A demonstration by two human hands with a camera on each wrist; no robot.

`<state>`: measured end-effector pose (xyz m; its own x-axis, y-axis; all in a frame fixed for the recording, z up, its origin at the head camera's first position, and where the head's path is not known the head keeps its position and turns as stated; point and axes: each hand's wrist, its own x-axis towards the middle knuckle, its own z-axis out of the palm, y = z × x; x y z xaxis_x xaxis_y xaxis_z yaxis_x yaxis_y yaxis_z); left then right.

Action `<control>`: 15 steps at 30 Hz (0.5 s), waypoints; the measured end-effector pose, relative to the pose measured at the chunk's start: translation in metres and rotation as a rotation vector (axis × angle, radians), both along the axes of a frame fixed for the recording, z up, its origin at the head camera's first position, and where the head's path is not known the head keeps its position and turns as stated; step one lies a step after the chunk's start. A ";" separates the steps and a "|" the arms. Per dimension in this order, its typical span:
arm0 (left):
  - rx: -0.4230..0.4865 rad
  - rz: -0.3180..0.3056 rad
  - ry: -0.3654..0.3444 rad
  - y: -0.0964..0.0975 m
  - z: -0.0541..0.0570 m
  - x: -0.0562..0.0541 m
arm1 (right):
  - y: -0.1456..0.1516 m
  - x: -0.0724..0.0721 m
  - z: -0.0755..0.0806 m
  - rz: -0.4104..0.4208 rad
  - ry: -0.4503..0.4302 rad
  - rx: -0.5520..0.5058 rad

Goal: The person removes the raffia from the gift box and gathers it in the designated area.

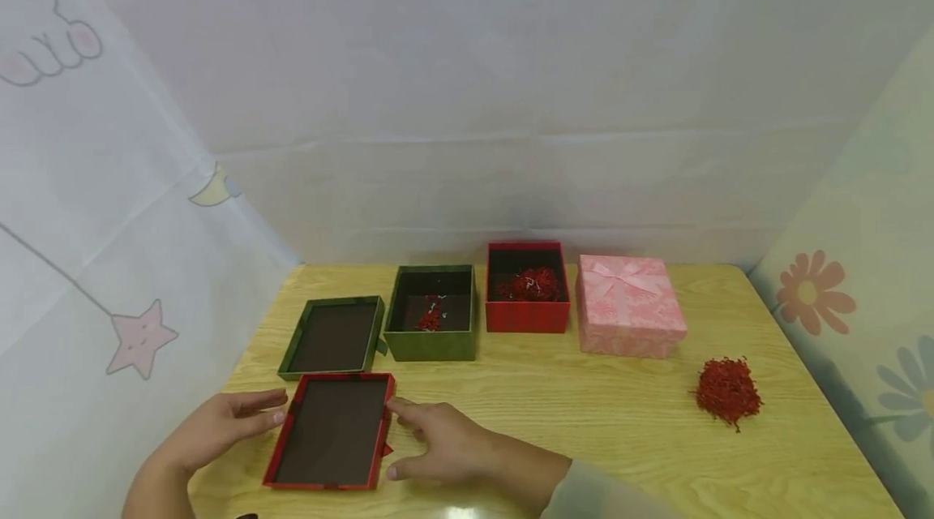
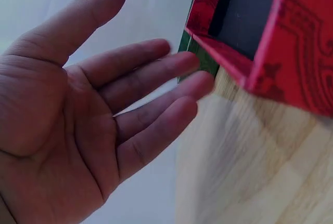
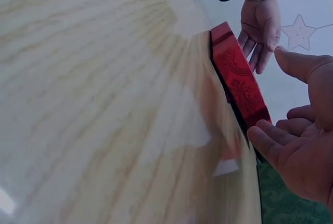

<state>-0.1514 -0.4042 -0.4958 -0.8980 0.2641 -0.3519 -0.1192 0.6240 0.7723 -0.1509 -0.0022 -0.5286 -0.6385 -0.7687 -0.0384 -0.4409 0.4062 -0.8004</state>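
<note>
Two hands with relaxed fingers are placed at both sides of a red lid (image 1: 332, 430) on the wooden table (image 1: 569, 413).
The left hand (image 1: 219, 426) has its fingers extended and apart from the lid's left edge, holding nothing; the right hand (image 1: 445, 442) is also spread, its fingertips at the right edge, and I cannot tell surely if they touch. The lid lies with its dark hollow side up, at the near left of the table. Just beyond it lies a green lid (image 1: 336, 336), also hollow side up. To the right of this one, in a row, stand an uncovered green box (image 1: 430, 347) with a few red shreds (image 1: 429, 318), an uncovered red box (image 1: 527, 318) with more shreds, and a closed pink box (image 1: 631, 304) bearing a bow. A red shredded heap (image 1: 728, 392) lies well apart, at the right.
</note>
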 end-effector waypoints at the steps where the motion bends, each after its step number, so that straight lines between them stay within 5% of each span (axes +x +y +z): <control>1: 0.002 0.018 0.014 0.002 0.001 0.000 | 0.002 -0.001 0.001 -0.003 -0.004 -0.003; 15: -0.004 0.026 0.329 0.034 0.015 -0.006 | 0.028 -0.014 0.016 -0.097 -0.038 -0.056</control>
<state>-0.1574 -0.3705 -0.4803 -0.9701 0.2390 -0.0430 0.1203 0.6269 0.7698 -0.1648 0.0259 -0.5121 -0.7089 -0.7049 -0.0231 -0.3703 0.3999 -0.8385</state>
